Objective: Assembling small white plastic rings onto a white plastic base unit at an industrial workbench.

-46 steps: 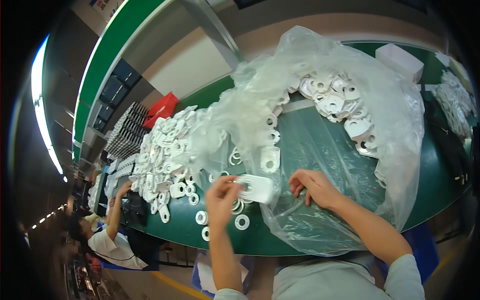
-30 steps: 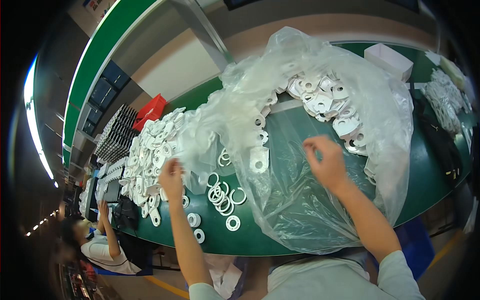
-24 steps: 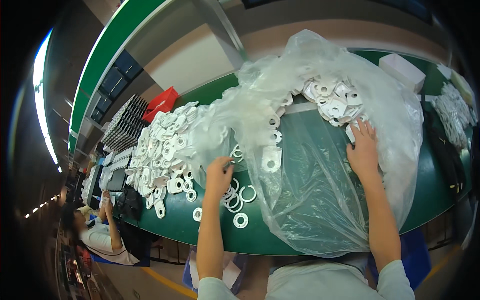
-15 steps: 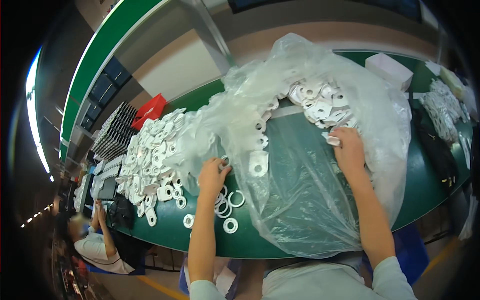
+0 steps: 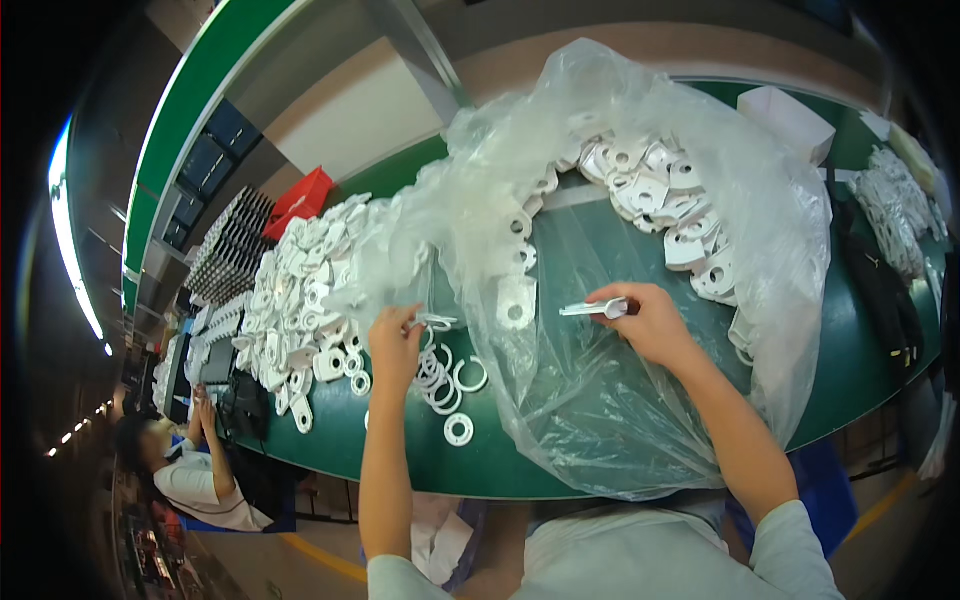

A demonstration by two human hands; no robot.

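We judge this to be the pairing step, our left hand (image 5: pixel 394 345) pinching a thin white piece (image 5: pixel 440 320) near the rings (image 5: pixel 432 382), our right hand (image 5: pixel 650 325) gripping a white plate (image 5: pixel 592 309) above the plastic bag (image 5: pixel 620 440), with aligning them probably called for next

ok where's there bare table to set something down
Bare green table shows left of the left forearm, beside the pile of white parts; between the loose rings and the near edge; and between the plastic bag and the black item. The bag's middle holds no parts but is film-covered. Crowded: the pile and the bag's far end.
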